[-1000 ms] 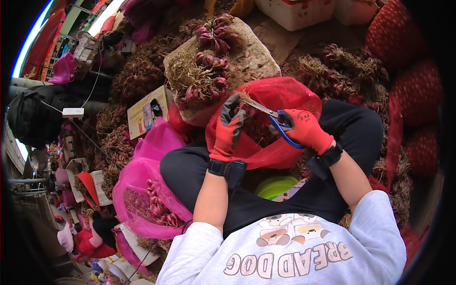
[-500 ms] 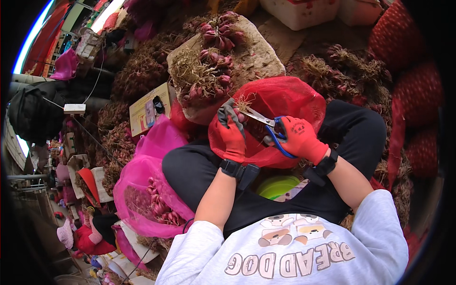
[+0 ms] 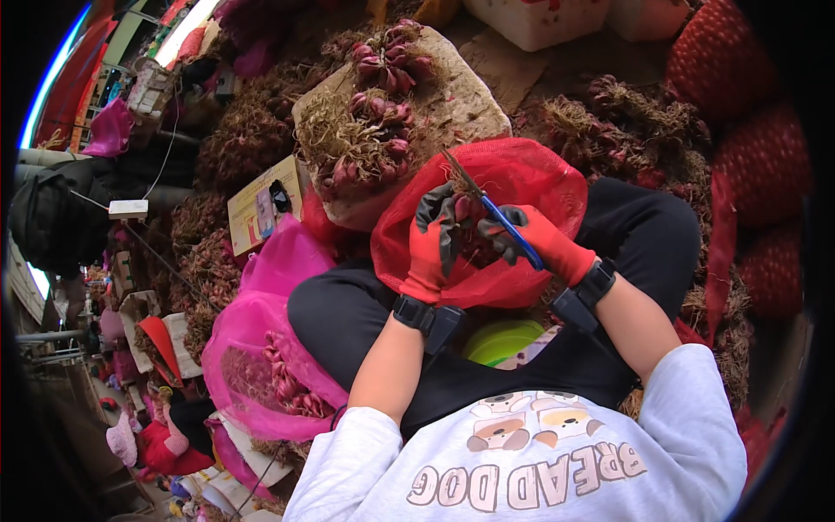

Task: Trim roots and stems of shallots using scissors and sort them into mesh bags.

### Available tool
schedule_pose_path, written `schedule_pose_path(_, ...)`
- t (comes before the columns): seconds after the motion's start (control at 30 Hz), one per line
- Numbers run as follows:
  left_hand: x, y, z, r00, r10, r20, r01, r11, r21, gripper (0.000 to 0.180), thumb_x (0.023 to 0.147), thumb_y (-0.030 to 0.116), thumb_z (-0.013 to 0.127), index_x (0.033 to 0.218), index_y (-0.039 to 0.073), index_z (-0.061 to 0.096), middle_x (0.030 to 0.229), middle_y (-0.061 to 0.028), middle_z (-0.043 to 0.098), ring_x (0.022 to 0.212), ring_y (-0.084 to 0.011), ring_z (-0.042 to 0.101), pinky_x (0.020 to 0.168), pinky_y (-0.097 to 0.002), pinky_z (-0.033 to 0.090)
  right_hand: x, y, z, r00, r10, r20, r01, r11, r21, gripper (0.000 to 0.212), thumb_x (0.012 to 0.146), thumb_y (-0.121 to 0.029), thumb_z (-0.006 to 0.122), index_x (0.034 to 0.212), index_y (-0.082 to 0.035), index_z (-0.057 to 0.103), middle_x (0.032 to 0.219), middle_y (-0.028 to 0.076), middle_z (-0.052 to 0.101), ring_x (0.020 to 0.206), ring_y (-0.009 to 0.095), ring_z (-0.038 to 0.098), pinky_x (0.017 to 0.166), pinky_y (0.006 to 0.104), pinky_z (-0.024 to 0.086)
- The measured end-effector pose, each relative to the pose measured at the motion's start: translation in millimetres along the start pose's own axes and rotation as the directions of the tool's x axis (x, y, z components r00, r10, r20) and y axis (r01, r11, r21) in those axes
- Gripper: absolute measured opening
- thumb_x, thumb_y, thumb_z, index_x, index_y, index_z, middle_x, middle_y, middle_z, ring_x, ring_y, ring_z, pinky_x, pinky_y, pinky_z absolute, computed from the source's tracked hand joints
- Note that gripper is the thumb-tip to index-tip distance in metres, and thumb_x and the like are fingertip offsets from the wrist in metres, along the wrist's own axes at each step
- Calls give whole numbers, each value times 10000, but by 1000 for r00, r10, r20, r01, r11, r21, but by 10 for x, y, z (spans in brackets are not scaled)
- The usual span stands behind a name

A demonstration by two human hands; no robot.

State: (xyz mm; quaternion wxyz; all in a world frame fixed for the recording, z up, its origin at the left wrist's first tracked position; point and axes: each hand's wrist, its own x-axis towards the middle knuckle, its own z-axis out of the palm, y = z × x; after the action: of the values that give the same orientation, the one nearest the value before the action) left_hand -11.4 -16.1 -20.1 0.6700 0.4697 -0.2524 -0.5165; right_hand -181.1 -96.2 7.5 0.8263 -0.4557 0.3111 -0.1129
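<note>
My left hand [image 3: 431,242], in a red glove with grey coating, is closed round a small purple-red shallot [image 3: 462,207]. In my right hand [image 3: 557,248], gloved the same way, are scissors [image 3: 511,228] with blue handles, seen nearly edge-on. Their blades point up and left, beside the shallot's dry roots; I cannot tell whether blade and roots touch. Both hands are over the mouth of a red mesh bag [image 3: 531,161] in my lap. Beyond it, shallots [image 3: 383,113] with tangled roots lie on a pale block [image 3: 461,87].
To the left, a pink mesh bag [image 3: 248,348] holds shallots. A green container [image 3: 504,342] sits between my legs. Rooted shallots are heaped at the right [image 3: 617,130]. Full red mesh sacks [image 3: 761,174] stand far right, white boxes [image 3: 539,19] at the top. A person [image 3: 165,444] sits lower left.
The scissors have turned from showing their spread blades to nearly edge-on, tilting more steeply upward. My left fingers have shifted round the shallot. The whole view has slid slightly.
</note>
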Motion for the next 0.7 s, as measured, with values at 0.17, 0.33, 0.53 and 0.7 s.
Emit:
schedule_pose_path(0.17, -36, 103, 171, 997, -63, 43, 69, 984, -166, 174, 933, 88, 510, 1094, 29, 543, 1054, -52, 574, 913, -118, 583, 759, -248, 499, -46, -84, -17, 1000, 7, -16, -7, 1000, -5, 227, 844, -235, 660, 892, -19, 611, 604, 35, 551, 447, 112, 522, 407, 244, 402)
schedule_pose_path(0.33, -2, 0, -83, 927, 27, 373, -136, 954, 268, 233, 936, 216, 522, 1072, 27, 531, 1027, -43, 565, 859, -116, 572, 783, -252, 478, -83, -129, 13, 997, -42, 63, 45, 998, -54, 193, 851, -207, 642, 891, -22, 610, 601, 43, 552, 441, 121, 526, 402, 243, 403)
schedule_pose_path(0.53, 14, 70, -166, 979, -103, 174, 86, 991, 98, 233, 894, 124, 574, 1095, 13, 537, 981, -59, 606, 895, -124, 592, 819, -255, 482, -57, -80, -136, 998, 10, 55, 0, 982, -187, 177, 855, -208, 634, 886, -34, 625, 620, 35, 565, 451, 92, 511, 403, 223, 388)
schedule_pose_path(0.7, -42, 305, -46, 987, -96, 130, 24, 883, 468, 468, 734, -5, 667, 1178, 5, 516, 1056, -103, 605, 973, -196, 609, 842, -293, 495, -93, -245, -308, 930, -352, -109, 216, 758, -615, 178, 804, -130, 692, 925, -12, 634, 713, -9, 603, 668, 70, 557, 646, 248, 473)
